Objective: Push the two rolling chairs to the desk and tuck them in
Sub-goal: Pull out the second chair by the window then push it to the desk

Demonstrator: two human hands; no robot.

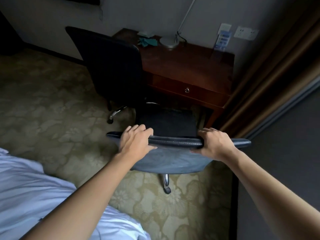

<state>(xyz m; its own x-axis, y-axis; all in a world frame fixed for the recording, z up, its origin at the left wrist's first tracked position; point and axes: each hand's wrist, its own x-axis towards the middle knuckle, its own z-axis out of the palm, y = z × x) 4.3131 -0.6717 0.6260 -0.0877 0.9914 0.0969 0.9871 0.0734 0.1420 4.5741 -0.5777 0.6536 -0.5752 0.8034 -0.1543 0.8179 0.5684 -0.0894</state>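
Dark chairs number two; near chair (174, 144) sits pinched under both hands' curled fingers (138, 131), far chair (110, 66) beyond them, bases partly hidden.

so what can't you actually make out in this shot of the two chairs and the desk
Head view only:
- Near chair: most of its wheeled base is hidden under its own backrest; one chrome leg shows.
- Far chair: its seat is hidden behind its backrest, so how far it is tucked is unclear.
- Under the desk: too dark to see.
- Left hand and right hand: fingertips curl over the backrest, out of sight.
- Blue card on the wall: print too small.
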